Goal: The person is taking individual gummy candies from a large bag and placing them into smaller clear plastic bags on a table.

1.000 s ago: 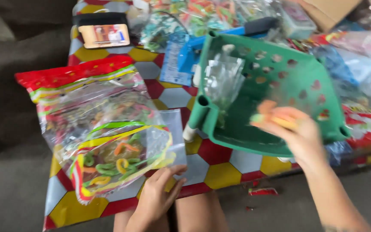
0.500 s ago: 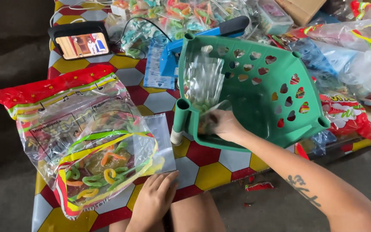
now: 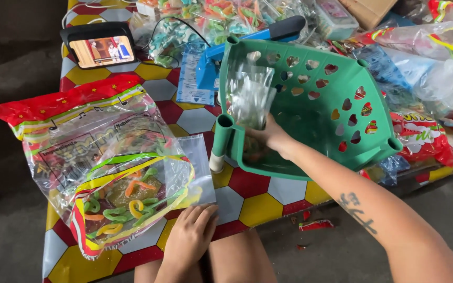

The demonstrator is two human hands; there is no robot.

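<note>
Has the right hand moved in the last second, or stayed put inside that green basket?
Yes. The right hand has moved from the green basket's near rim, deeper and leftward toward its corner post, by the clear small bags.

R hand (image 3: 268, 137) fingers hide behind clear bags (image 3: 248, 97) in green basket (image 3: 331, 131). Pic edge cuts R elbow.

Clutter around you on the desk (image 3: 247, 207)
A phone (image 3: 99, 51) plays video; a blue sealer (image 3: 247, 44) lies beside sweet packs (image 3: 425, 139).
</note>
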